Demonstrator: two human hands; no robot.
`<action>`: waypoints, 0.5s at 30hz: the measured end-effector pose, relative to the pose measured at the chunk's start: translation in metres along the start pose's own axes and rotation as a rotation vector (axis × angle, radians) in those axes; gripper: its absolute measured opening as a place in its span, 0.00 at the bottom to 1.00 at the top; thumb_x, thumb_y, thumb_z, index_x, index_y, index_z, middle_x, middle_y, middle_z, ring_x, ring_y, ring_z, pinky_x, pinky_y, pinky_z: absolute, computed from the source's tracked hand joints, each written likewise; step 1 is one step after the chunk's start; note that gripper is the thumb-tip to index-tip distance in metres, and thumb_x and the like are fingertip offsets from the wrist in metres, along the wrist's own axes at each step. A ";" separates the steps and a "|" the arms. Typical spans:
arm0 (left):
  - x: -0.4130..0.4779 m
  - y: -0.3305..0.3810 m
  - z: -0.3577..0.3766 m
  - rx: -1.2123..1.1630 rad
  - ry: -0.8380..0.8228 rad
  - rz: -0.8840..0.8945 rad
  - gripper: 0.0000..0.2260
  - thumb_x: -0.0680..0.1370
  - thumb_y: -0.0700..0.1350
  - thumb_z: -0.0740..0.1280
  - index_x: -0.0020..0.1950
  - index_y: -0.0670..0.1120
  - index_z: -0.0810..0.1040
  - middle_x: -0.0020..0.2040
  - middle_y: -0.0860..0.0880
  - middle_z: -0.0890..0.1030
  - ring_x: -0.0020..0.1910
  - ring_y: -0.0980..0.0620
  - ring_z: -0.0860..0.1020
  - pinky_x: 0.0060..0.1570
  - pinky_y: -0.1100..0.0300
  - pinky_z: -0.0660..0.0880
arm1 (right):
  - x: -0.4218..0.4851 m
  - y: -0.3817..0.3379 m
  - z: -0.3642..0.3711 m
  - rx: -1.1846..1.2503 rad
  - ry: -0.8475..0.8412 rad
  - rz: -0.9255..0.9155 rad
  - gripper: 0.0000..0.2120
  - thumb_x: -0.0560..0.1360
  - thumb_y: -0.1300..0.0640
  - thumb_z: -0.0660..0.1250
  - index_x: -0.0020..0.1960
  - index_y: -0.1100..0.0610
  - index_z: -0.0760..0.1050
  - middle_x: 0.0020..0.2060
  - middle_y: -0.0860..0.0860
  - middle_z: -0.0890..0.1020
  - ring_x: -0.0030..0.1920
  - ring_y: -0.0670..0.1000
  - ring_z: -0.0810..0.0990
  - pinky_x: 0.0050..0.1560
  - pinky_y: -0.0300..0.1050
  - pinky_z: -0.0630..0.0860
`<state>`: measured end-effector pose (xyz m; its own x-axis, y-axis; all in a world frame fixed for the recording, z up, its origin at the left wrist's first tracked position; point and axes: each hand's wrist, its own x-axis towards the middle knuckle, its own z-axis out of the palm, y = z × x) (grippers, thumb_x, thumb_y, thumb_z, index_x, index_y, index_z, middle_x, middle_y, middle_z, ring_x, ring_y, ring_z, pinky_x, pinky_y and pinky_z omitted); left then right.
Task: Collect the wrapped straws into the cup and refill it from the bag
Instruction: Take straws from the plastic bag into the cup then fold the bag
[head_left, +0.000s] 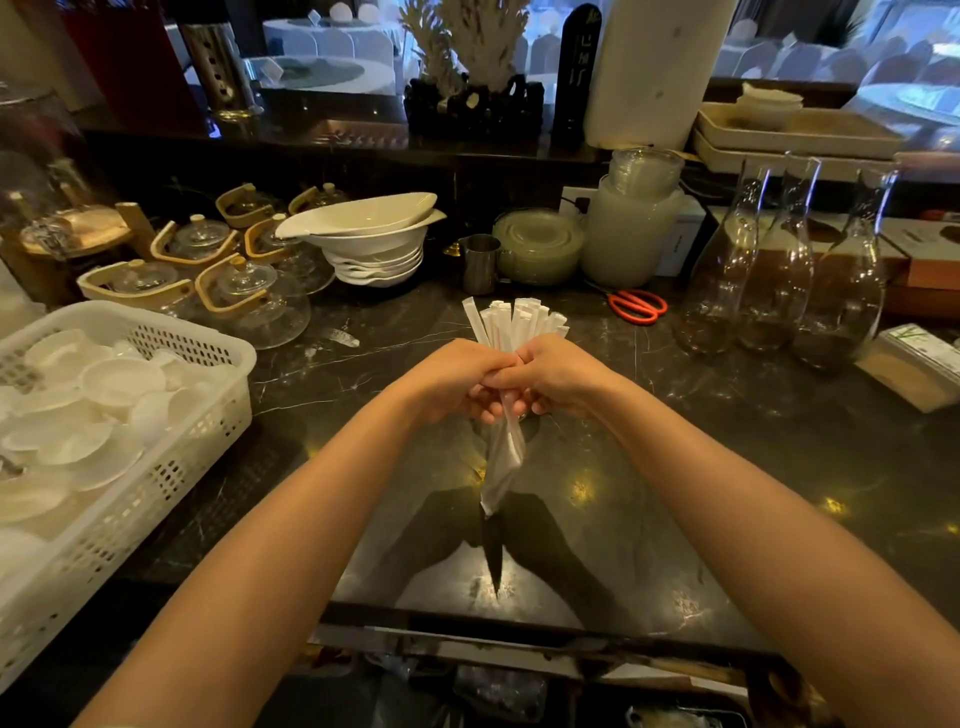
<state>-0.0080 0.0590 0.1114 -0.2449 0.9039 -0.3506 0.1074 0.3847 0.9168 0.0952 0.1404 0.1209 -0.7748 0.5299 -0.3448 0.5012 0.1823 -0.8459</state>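
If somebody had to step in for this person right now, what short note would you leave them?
Left hand and right hand: both closed round one bundle of wrapped straws, held above the dark counter.
The straws fan out above the hands; their lower ends taper together below them.
A small metal cup stands further back on the counter, beside the stacked white bowls. It may be the target; I cannot confirm that.
No bag can be clearly made out.
Done: straws gathered in hand.
Left: put them into the cup, then top up from the bag.
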 end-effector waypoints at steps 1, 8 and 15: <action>0.000 0.001 0.000 -0.008 -0.009 -0.002 0.14 0.78 0.43 0.59 0.37 0.41 0.78 0.27 0.49 0.79 0.29 0.54 0.75 0.30 0.64 0.75 | 0.000 0.000 0.000 0.002 0.005 -0.003 0.11 0.73 0.58 0.68 0.32 0.58 0.75 0.20 0.47 0.77 0.18 0.40 0.74 0.24 0.31 0.69; -0.005 0.009 -0.013 0.130 0.026 -0.037 0.09 0.76 0.36 0.60 0.43 0.36 0.79 0.37 0.43 0.79 0.35 0.51 0.79 0.31 0.64 0.77 | 0.000 0.000 0.001 -0.020 -0.017 -0.035 0.11 0.72 0.55 0.69 0.34 0.56 0.71 0.28 0.49 0.78 0.24 0.41 0.76 0.25 0.31 0.70; -0.005 0.007 -0.019 0.118 0.057 -0.015 0.10 0.72 0.33 0.66 0.31 0.41 0.80 0.27 0.48 0.81 0.27 0.56 0.78 0.32 0.66 0.76 | 0.001 0.000 0.002 -0.061 -0.055 -0.028 0.14 0.70 0.55 0.71 0.32 0.56 0.69 0.30 0.50 0.76 0.31 0.46 0.74 0.31 0.35 0.70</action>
<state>-0.0242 0.0537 0.1234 -0.3010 0.8872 -0.3496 0.2150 0.4203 0.8815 0.0938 0.1387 0.1197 -0.8079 0.4782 -0.3444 0.5001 0.2473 -0.8299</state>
